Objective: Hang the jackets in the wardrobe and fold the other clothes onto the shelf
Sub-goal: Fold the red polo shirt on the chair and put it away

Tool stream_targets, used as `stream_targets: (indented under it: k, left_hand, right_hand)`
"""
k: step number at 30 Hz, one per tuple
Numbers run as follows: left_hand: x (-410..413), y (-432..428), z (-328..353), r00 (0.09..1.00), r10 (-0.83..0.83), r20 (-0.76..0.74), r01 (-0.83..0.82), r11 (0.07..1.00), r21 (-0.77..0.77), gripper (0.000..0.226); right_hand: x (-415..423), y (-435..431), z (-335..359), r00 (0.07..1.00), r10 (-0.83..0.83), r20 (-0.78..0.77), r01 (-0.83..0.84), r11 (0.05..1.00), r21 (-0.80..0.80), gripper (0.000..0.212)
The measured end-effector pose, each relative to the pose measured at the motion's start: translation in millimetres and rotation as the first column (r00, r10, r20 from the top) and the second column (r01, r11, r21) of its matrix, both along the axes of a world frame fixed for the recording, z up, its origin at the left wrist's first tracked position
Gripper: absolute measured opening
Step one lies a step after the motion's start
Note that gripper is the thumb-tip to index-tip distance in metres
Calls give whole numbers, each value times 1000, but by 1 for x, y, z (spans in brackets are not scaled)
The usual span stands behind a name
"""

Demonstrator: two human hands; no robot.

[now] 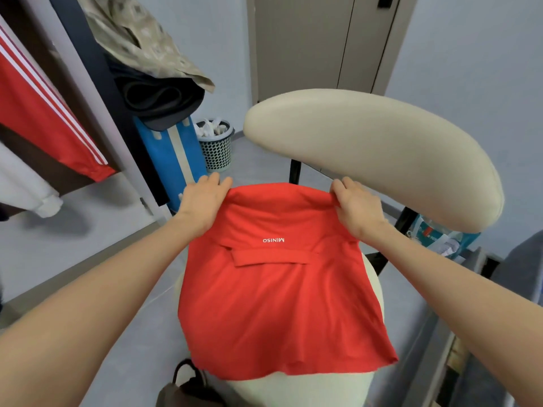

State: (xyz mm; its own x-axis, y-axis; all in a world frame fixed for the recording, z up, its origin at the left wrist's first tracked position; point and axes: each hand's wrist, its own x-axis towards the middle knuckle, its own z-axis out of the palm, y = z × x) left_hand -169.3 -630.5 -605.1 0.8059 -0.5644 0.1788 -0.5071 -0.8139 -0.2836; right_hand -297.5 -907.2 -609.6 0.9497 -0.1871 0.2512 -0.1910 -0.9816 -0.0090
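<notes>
A red shirt point(279, 304) with a white MINISO logo lies spread over the cream seat of a chair point(293, 389), its collar toward the backrest. My left hand point(202, 201) grips the shirt's far left corner. My right hand point(355, 210) pinches the far right corner, fingers curled over the fabric. A fold of cloth runs between the two hands. In the wardrobe at the left hangs a red jacket point(44, 113) with white stripes, beside a white sleeve point(32, 189).
The chair's cream backrest point(382, 154) curves across the right. A camouflage garment point(138, 39) and dark clothes point(158, 98) pile on a rack above a blue suitcase point(173, 154). A mesh bin point(216, 145) stands by the door. A brown bag point(188, 389) lies on the floor.
</notes>
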Motion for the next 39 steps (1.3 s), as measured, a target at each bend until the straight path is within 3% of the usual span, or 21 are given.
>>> stream_targets:
  k: [3,7,12,15,18,20,23,28,32,35,37,39]
  left_hand:
    - [-19,13,-8,997,-21,68,16,997,74,43]
    - [-63,37,-25,1000,-17,23,13,990,140,43]
    - [-130,66,-39,988,-99,-120,102,995,21,31]
    - [-169,77,-42,972,-202,-117,200,979,-25,38]
    - [-195,83,-60,971,-44,-235,61,996,66,53]
    - [-206,85,-72,964,60,-259,-4,978,209,55]
    - [-221,86,-86,955,120,-270,-48,964,261,56]
    - [-235,82,-99,906,183,-383,-100,969,226,66]
    - [-225,83,-94,829,163,-534,-189,982,5,60]
    - [-209,86,-94,805,137,-577,-383,864,-328,42]
    - [-195,84,-97,764,138,-630,-535,682,-499,46]
    - [-179,82,-100,672,125,-730,-684,484,-546,57]
  right_hand:
    - [-22,6,-5,999,37,-21,-37,999,36,21]
    - [-63,17,-14,993,109,-34,-105,989,104,22]
    - [-119,32,-30,979,182,-92,-171,978,117,18]
    - [-150,38,-42,974,188,-127,-174,978,116,21]
    - [-177,43,-60,965,179,-194,-161,981,104,27]
    - [-192,46,-74,951,166,-259,-152,986,76,32]
    - [-208,50,-91,939,124,-322,-124,992,20,33]
    - [-217,58,-103,870,61,-490,-69,998,1,47]
    - [-210,64,-94,833,25,-552,-1,999,44,41]
    - [-194,76,-85,882,31,-470,44,988,147,34]
    - [-179,89,-84,915,84,-395,21,967,254,42]
    - [-161,105,-85,906,140,-399,22,927,374,53]
